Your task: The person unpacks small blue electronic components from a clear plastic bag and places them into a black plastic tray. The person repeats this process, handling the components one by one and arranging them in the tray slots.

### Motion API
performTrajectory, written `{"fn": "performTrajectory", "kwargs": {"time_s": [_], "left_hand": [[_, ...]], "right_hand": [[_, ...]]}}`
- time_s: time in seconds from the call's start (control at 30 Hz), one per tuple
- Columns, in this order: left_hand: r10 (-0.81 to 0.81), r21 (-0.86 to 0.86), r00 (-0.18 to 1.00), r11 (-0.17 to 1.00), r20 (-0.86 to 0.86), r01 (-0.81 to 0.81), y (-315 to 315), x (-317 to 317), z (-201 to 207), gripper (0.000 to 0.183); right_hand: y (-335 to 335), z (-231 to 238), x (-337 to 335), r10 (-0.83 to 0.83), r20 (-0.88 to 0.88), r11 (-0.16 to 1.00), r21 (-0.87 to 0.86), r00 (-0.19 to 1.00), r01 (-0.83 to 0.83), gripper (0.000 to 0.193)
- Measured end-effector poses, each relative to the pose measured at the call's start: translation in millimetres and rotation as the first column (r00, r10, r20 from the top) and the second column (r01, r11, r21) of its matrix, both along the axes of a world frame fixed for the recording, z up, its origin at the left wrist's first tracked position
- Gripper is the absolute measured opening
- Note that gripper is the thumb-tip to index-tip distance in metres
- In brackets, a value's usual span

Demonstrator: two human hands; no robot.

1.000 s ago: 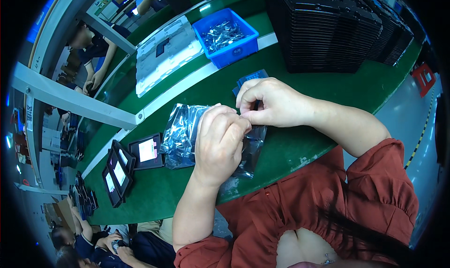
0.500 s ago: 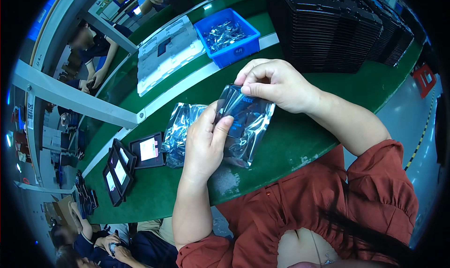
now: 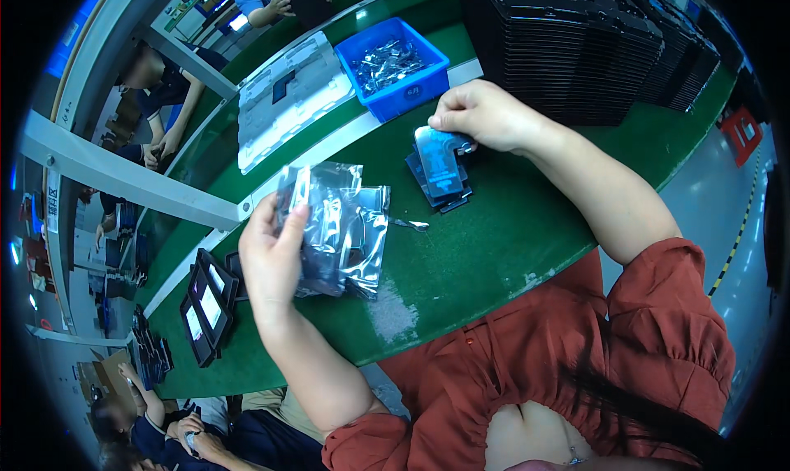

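Observation:
My right hand (image 3: 485, 117) pinches the upper end of a flat, phone-type battery (image 3: 443, 168), dark and shiny with a small connector tail. Beneath it, several similar dark batteries (image 3: 455, 201) lie in a small stack on the green table (image 3: 485, 249). To the left, my left hand (image 3: 276, 244) grips a clear, shiny plastic bag (image 3: 325, 232) between thumb and fingers. Another shiny bag (image 3: 368, 261) lies beside and partly under it. Between bags and stack is a small silvery piece (image 3: 411, 224).
Black trays (image 3: 210, 298) with pale inserts lie at the left. A blue bin (image 3: 411, 96) of small metal parts and a grey-white moulded tray (image 3: 288, 100) stand farther back. Tall stacks of black trays (image 3: 568, 59) fill the far right. A metal frame (image 3: 132, 166) crosses the left; co-workers sit beyond.
The bag and battery were together in both hands. Now my left hand has drawn the bag leftward, and my right hand holds a battery over a stack that has come into view.

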State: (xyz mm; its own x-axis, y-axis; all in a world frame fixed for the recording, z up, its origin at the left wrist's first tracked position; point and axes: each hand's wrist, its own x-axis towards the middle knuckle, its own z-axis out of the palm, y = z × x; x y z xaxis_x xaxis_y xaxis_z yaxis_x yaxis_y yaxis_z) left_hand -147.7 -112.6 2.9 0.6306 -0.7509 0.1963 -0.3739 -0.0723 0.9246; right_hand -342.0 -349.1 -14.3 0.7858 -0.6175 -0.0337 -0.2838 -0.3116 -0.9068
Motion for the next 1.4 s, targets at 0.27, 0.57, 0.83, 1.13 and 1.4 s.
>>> {"fn": "performTrajectory", "kwargs": {"time_s": [0.27, 0.57, 0.83, 1.13, 1.4], "left_hand": [[0.023, 0.436, 0.796, 0.827, 0.606, -0.355, 3, 14, -1, 0.074], [-0.179, 0.721, 0.866, 0.645, 0.466, -0.254, -9, 2, -10, 0.108], [-0.254, 0.661, 0.757, 0.691, 0.602, -0.293, -11, -4, -19, 0.089], [-0.272, 0.685, 0.87, 0.722, 0.411, -0.098, -12, 2, -10, 0.039], [-0.091, 0.495, 0.967, 0.868, 0.238, -0.04, 2, 21, -9, 0.024]], "right_hand": [[3, -7, -6, 0.33, -0.1, 0.653, -0.694, 0.939, -0.303, 0.084], [20, -1, -5, 0.309, -0.305, 0.554, -0.712, 0.901, -0.431, 0.084], [22, -3, -3, 0.353, -0.289, 0.46, -0.775, 0.89, -0.434, 0.076], [28, 15, -7, 0.397, -0.232, 0.553, -0.712, 0.888, -0.433, 0.08], [9, 92, -40, 0.511, -0.032, 0.36, -0.899, 0.859, -0.248, 0.073]]}}
